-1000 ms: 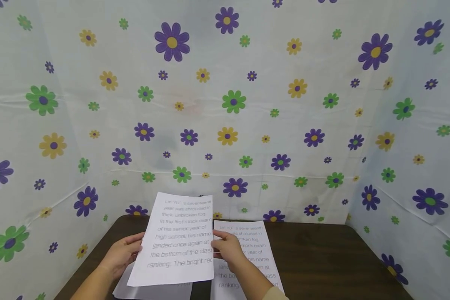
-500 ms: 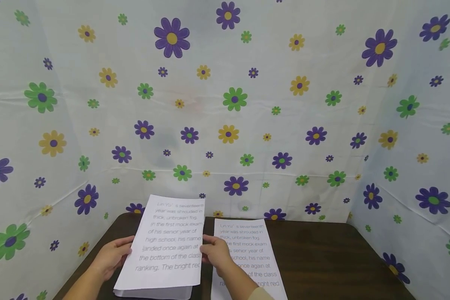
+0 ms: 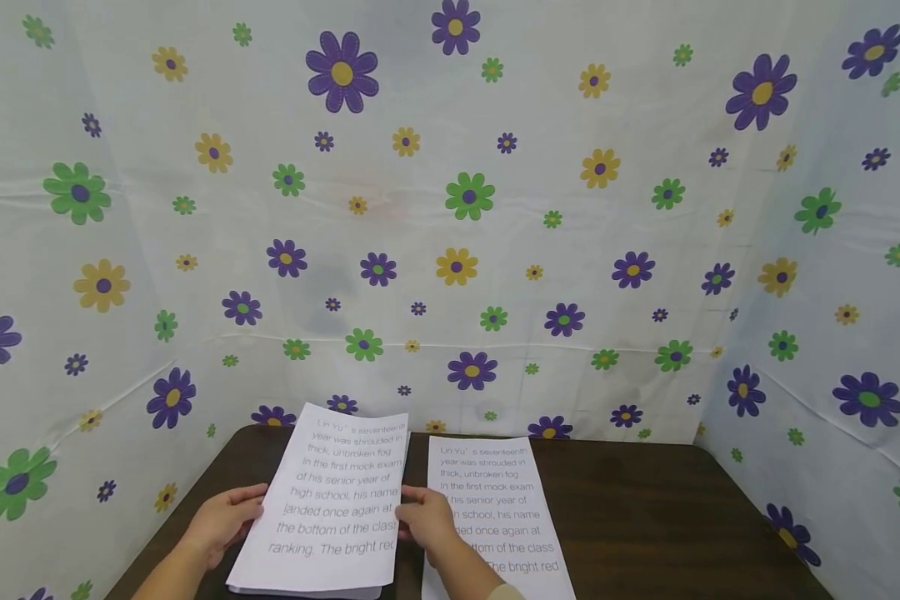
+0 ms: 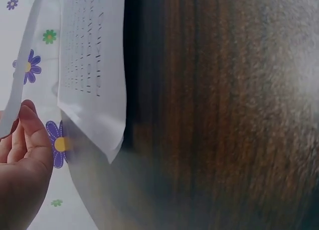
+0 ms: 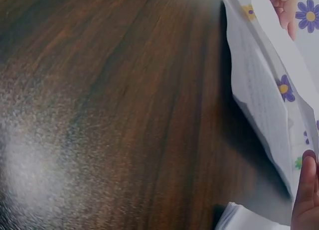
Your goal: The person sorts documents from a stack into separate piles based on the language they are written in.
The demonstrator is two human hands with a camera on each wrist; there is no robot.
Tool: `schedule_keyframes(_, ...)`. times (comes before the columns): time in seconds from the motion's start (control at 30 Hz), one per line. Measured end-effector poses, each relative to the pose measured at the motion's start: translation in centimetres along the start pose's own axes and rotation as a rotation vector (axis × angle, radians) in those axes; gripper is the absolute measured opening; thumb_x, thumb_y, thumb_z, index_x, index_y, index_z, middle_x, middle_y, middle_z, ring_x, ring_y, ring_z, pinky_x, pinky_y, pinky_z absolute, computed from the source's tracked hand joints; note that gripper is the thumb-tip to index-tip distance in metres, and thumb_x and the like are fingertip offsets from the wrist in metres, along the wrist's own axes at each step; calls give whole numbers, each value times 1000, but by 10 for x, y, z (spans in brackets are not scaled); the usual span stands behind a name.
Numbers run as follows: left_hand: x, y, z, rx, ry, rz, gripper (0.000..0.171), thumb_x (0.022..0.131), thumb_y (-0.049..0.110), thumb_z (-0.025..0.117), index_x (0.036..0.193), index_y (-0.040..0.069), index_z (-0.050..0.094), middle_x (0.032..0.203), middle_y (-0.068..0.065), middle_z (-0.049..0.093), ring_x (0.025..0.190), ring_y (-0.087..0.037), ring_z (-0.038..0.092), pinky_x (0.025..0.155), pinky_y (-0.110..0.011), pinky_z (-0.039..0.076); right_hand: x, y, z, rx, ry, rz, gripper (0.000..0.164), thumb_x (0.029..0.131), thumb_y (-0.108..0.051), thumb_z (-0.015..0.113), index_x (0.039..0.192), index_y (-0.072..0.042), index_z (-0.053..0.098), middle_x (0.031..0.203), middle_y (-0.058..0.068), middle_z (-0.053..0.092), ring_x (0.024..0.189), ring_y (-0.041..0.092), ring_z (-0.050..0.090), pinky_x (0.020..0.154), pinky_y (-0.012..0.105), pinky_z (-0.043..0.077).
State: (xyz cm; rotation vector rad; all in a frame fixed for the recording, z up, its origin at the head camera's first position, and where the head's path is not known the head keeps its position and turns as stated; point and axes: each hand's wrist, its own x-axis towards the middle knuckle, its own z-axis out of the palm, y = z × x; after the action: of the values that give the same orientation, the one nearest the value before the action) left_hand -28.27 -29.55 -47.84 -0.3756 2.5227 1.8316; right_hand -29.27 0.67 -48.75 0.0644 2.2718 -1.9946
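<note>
A printed sheet of paper [image 3: 337,500] is held over the left part of the table. My left hand [image 3: 223,521] pinches its left edge, thumb on top. The right hand [image 3: 429,521] pinches the right edge. Both wrist views show a gap between this sheet [image 4: 24,56] and a paper pile [image 4: 92,65] underneath; in the head view the sheet hides most of that pile. To the right, another printed sheet [image 3: 487,467] lies flat, partly covered by my right forearm. Its corner looks layered, like a stack [image 5: 251,220], in the right wrist view.
Everything lies on a dark wood-grain table [image 3: 645,517]. A white cloth with printed flowers [image 3: 540,108] hangs behind the table and along both sides. Glare falls on part of the tabletop in the wrist views.
Both hands have moved the sheet left and lowered it over the left pile. More of the right-hand sheet's text shows now. The grip on both edges stays.
</note>
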Motion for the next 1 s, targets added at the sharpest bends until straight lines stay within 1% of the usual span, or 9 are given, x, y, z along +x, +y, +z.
schedule_keyframes(0.27, 0, -5, 8, 21, 16, 12, 48, 91, 1, 53, 136, -15, 44, 117, -28, 66, 78, -16, 64, 65, -32, 54, 1, 7, 3, -27, 8, 22, 42, 83, -1, 64, 124, 3, 63, 80, 4, 66, 65, 10, 64, 57, 23, 58)
schedule_keyframes(0.47, 2, -10, 10, 65, 36, -3, 46, 91, 2, 53, 134, -14, 48, 118, -28, 66, 80, -16, 64, 65, -29, 53, 2, 9, 4, -51, -6, 38, 40, 84, -2, 63, 124, 3, 63, 79, 3, 67, 65, 10, 65, 58, 24, 58)
schedule_keyframes(0.6, 6, -16, 10, 74, 35, -10, 47, 90, 3, 55, 133, -13, 49, 120, -29, 64, 84, -16, 66, 69, -31, 56, 5, 12, 4, -84, -4, 44, 39, 85, -3, 63, 123, 3, 63, 84, 3, 67, 68, 10, 65, 58, 24, 58)
schedule_keyframes(0.73, 8, -21, 11, 81, 44, -13, 45, 89, 2, 56, 132, -13, 51, 120, -29, 64, 86, -17, 66, 71, -33, 57, 7, 16, 6, -100, 5, 28, 38, 84, -2, 64, 121, 4, 64, 91, 6, 67, 67, 10, 65, 57, 24, 58)
schedule_keyframes(0.8, 8, -22, 12, 87, 52, -8, 45, 89, 2, 56, 130, -14, 52, 119, -29, 64, 87, -19, 66, 71, -34, 57, 8, 18, 7, -101, 12, 20, 38, 83, -2, 64, 120, 5, 65, 92, 6, 67, 65, 10, 64, 56, 24, 57)
schedule_keyframes(1.0, 7, -24, 15, 106, 71, 11, 45, 88, 2, 58, 128, -16, 52, 114, -29, 67, 93, -30, 69, 73, -37, 57, 6, 21, 10, -124, 33, 22, 35, 82, -1, 64, 116, 6, 66, 86, 5, 66, 62, 9, 63, 54, 22, 56)
